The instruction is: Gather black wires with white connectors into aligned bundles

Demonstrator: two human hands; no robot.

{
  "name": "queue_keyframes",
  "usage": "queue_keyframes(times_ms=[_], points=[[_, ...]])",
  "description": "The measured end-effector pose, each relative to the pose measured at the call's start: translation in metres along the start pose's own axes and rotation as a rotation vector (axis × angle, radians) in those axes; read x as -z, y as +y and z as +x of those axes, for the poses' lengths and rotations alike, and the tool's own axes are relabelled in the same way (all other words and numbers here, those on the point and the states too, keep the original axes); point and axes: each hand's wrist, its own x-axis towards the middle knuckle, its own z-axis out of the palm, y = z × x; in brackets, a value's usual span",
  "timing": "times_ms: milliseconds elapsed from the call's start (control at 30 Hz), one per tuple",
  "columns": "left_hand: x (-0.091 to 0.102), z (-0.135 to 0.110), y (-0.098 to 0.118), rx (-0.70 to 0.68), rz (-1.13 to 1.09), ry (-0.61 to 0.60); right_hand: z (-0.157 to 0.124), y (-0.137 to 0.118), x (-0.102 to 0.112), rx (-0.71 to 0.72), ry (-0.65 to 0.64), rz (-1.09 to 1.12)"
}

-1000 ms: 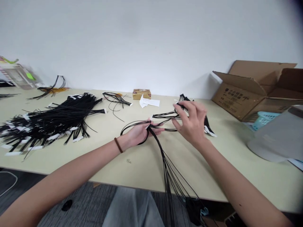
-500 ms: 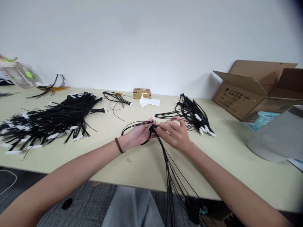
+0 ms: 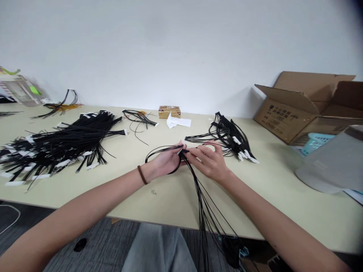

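Note:
Above the table's middle, my left hand (image 3: 169, 159) is closed around a black wire harness (image 3: 199, 196), near a small white piece at its fingertips. My right hand (image 3: 209, 159) pinches the same harness just to the right, its fingertips close to the left thumb. Part of the harness loops out to the left, past the left wrist. Long loose wires hang down over the table's front edge. What exactly lies between the right fingertips is hidden.
A big pile of black wire harnesses (image 3: 76, 138) with white connectors covers the left side. A smaller bundle (image 3: 234, 138) lies right of centre. A tissue box (image 3: 169, 112) stands near the wall. At right are an open cardboard box (image 3: 286, 117) and a grey bin (image 3: 326, 162).
Almost nothing differs. Both hands keep their hold on the harness, and the whole view has shifted very slightly.

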Motion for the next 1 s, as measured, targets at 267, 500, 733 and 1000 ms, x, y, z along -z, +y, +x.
queue_keyframes(times_ms=[267, 500, 733, 1000], points=[[0.0007, 0.0007, -0.0004, -0.010, -0.015, -0.025, -0.0033, -0.0018, -0.0024, -0.052, 0.008, 0.006], [0.0003, -0.0001, 0.0000, -0.016, -0.007, -0.017, -0.0043, -0.0021, -0.0034, -0.055, 0.027, 0.042], [0.0019, 0.0007, -0.0004, -0.018, -0.015, -0.022, 0.0000, -0.0034, 0.0005, -0.024, 0.026, 0.021], [0.0030, 0.0017, -0.0012, -0.027, -0.033, -0.036, -0.0017, -0.0077, -0.0042, -0.134, 0.040, 0.064]])
